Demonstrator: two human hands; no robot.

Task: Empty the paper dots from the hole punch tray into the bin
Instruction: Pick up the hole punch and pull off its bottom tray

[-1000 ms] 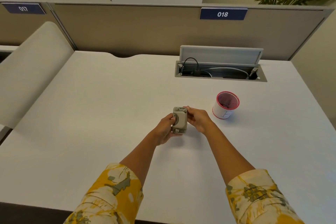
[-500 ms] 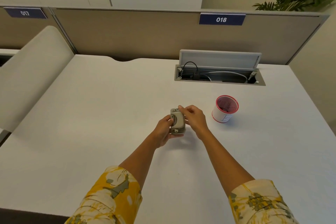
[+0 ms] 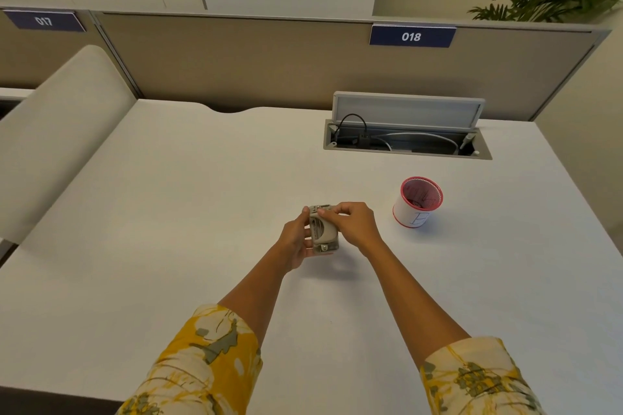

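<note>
- 2 bare hands meet above the middle of the plain white desk [image 3: 168, 212], and between them you hold the small grey metal-and-plastic hole punch [image 3: 323, 229] just clear of the surface; its shadow falls on the desk below it.
- Your left hand [image 3: 296, 239] cups the punch from its left side, fingers curled behind the body and closed on it.
- Your right hand [image 3: 350, 224] comes in from the right; its thumb and forefinger are pinched together on the far upper end of the punch.
- Whether the tray is seated or loosened you cannot tell at this size.
- The bin, a small white cylindrical cup with a red rim [image 3: 418, 202], stands upright to the right of your hands, near but apart from them.
- Behind the cup, the open grey cable hatch [image 3: 404, 131] sits recessed in the desk, its lid raised.
- The navy label reading 018 [image 3: 412, 36] hangs on the beige partition.
</note>
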